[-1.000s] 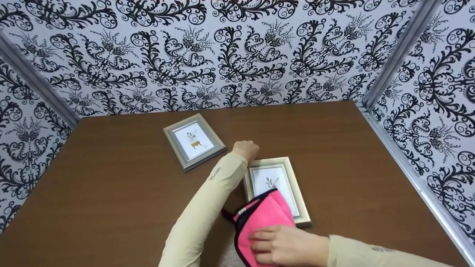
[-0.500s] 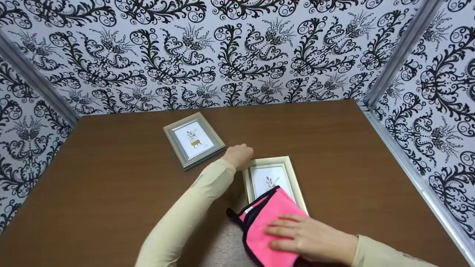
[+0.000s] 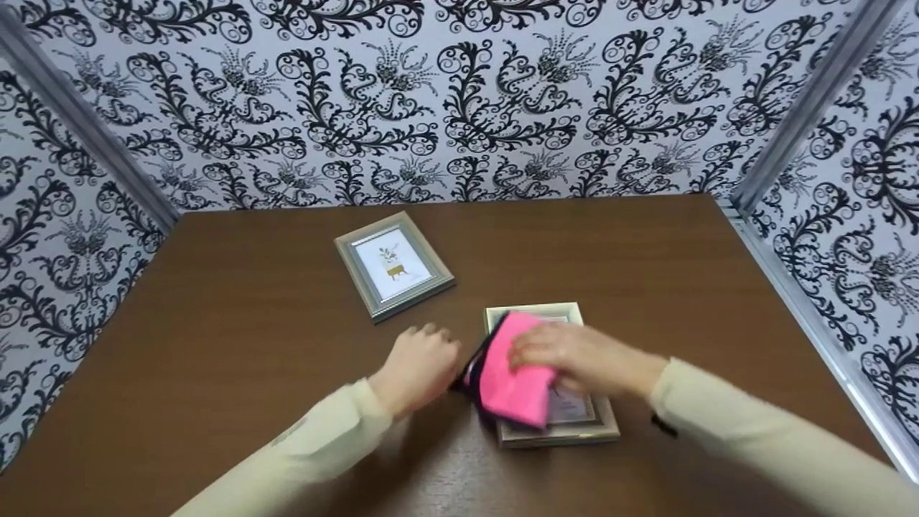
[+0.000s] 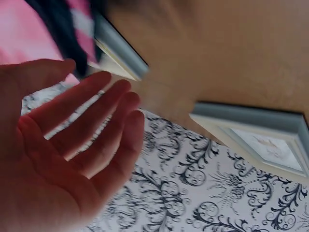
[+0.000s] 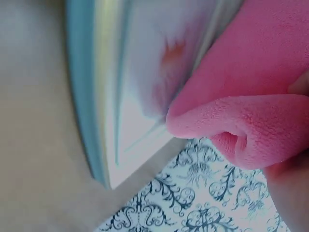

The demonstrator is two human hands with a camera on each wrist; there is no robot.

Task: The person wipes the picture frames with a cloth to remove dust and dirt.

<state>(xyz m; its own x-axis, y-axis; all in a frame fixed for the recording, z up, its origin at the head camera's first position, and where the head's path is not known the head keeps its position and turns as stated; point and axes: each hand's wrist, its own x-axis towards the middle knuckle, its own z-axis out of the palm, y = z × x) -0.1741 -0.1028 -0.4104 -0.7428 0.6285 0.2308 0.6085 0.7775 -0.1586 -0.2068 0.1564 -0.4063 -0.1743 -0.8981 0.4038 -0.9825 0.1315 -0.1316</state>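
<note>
One pink cloth [image 3: 506,377] covers the left part of the near frame [image 3: 578,409] in the head view, held in the grip of the right hand [image 3: 574,352], whose fingers curl over it. A small white tag [image 4: 83,23] shows beside its dark edging in the left-wrist view; any lettering is unreadable, as is the faint mark on the left sleeve [image 3: 309,441]. The near frame's long axis runs far to near, its near end slightly right; the far frame [image 3: 395,266] slants from far left to near right. The cloth is fuzzy and folded; both frames are rectangular, with stepped mouldings. The left hand [image 3: 420,366] is just left of the cloth, its grip wide, fingers loosely bent. Brown wood-grain tabletop [image 3: 251,323] meets black-and-white scrolled wallpaper [image 3: 402,86] on the far side.
</note>
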